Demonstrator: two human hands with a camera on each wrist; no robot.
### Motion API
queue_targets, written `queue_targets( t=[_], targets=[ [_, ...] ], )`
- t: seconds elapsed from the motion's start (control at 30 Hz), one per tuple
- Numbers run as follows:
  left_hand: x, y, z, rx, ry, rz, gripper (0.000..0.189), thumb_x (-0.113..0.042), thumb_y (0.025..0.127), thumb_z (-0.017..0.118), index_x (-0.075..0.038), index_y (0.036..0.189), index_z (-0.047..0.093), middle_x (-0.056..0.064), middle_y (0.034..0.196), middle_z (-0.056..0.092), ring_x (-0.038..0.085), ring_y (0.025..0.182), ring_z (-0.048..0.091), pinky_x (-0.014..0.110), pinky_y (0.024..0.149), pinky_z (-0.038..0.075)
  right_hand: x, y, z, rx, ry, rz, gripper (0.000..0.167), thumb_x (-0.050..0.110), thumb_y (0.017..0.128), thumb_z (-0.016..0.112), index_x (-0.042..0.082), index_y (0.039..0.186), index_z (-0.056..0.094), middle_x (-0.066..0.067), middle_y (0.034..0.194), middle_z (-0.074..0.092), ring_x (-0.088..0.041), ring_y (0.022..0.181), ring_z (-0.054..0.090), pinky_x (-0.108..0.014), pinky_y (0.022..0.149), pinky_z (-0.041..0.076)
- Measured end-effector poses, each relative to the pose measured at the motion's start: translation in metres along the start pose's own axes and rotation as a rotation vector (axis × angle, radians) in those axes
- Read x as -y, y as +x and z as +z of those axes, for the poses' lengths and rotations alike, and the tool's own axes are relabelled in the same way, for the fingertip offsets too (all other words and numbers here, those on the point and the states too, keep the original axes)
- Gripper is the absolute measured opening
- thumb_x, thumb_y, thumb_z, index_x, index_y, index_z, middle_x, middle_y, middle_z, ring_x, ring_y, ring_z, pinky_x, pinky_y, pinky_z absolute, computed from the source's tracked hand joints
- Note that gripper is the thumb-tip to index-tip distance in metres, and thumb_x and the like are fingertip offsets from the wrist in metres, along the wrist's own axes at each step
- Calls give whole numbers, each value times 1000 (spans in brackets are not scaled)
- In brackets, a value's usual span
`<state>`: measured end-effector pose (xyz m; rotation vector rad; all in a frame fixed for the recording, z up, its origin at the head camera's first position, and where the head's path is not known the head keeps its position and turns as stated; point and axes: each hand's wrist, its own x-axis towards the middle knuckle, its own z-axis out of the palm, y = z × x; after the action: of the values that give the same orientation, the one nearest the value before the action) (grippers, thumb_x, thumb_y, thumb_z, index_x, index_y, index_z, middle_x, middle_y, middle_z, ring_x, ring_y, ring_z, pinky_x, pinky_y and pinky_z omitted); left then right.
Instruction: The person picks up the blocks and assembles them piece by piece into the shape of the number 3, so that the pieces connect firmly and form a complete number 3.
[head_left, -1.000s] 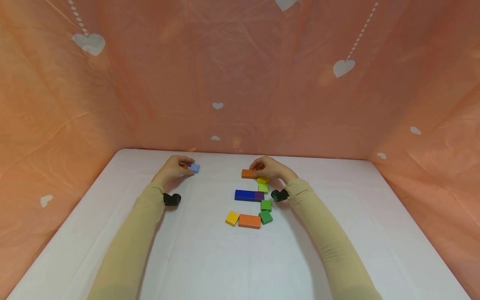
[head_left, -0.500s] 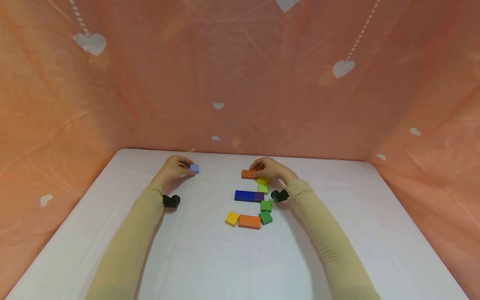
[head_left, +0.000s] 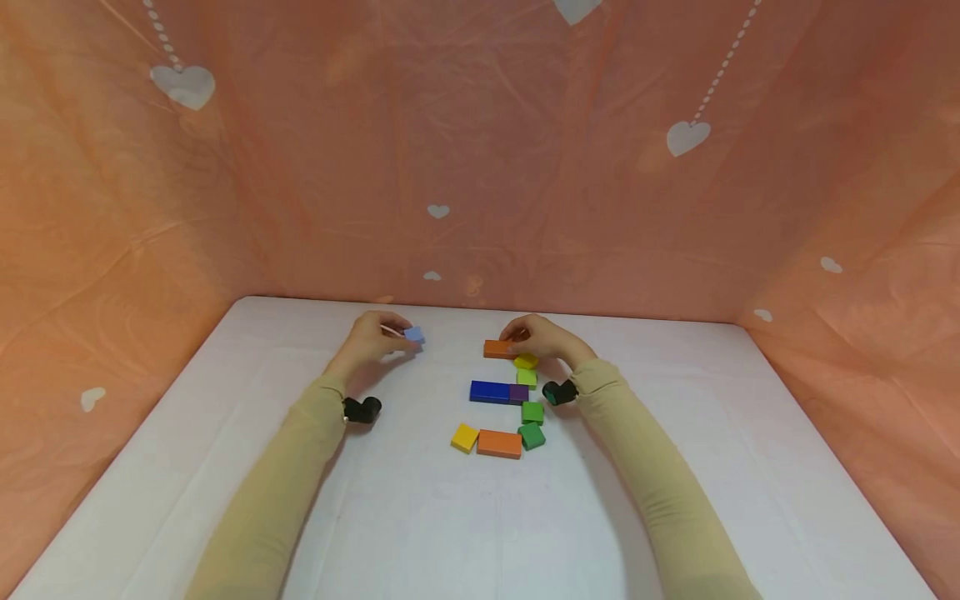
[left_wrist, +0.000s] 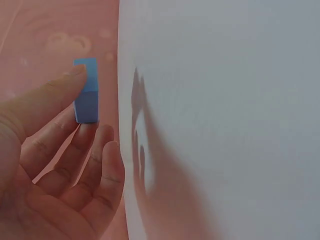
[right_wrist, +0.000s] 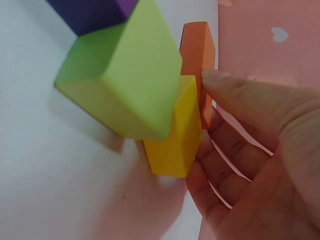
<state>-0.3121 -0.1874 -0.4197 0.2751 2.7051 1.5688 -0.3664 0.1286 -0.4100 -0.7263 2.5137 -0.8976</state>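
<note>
My left hand (head_left: 372, 340) pinches a light blue block (head_left: 414, 334) between thumb and fingers; the left wrist view shows the same block (left_wrist: 87, 92) raised off the table, its shadow apart from it. My right hand (head_left: 542, 336) has thumb and fingers on an orange block (head_left: 497, 349) at the far end of a row of blocks. In the right wrist view the thumb lies on that orange block (right_wrist: 196, 55), with the fingers behind it. Beside it sit a yellow block (head_left: 527, 361) and a light green block (head_left: 527, 379).
Toward me follow a blue block (head_left: 490, 392), a purple block (head_left: 519, 393), a green block (head_left: 532, 412), a darker green block (head_left: 532, 436), a second orange block (head_left: 499, 443) and a yellow-orange block (head_left: 464, 437). An orange curtain (head_left: 480, 167) surrounds the white table (head_left: 420, 533).
My left hand has moved to the right with the light blue block, nearer the row. The right hand stays on the far orange block, and the other blocks have not moved.
</note>
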Motion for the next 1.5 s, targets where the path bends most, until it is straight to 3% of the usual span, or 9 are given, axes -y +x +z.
queue_targets(
  t=[0.17, 0.47, 0.87, 1.5],
  targets=[
    [-4, 0, 12, 8, 24, -9, 37, -10, 76, 81, 4, 108, 66, 16, 101, 66, 27, 90, 62, 31, 77, 50, 0, -1, 0, 4, -2, -6, 24, 6, 92, 63, 0, 115, 63, -13, 113, 62, -27, 103, 55, -36, 94, 45],
    [-11, 4, 30, 28, 37, -28, 37, -13, 76, 82, 1, 107, 67, 13, 99, 65, 26, 91, 61, 36, 82, 49, 1, -3, -1, 3, -8, -2, 24, 7, 92, 63, 0, 115, 64, -13, 114, 62, -27, 104, 55, -36, 94, 45],
    [-17, 10, 52, 36, 26, 7, 33, -12, 75, 82, 1, 102, 68, 12, 94, 65, 24, 85, 62, 35, 81, 50, -1, -2, -1, 4, 29, 35, 24, 8, 92, 64, 3, 115, 64, -11, 113, 61, -26, 103, 53, -35, 94, 44],
    [-27, 19, 69, 75, 40, -26, 32, -14, 74, 84, -3, 100, 69, 8, 92, 64, 23, 86, 58, 33, 79, 49, -1, 0, 0, -2, 44, 15, 24, 6, 92, 64, 1, 115, 64, -12, 113, 61, -27, 103, 53, -35, 94, 44]
  ],
)
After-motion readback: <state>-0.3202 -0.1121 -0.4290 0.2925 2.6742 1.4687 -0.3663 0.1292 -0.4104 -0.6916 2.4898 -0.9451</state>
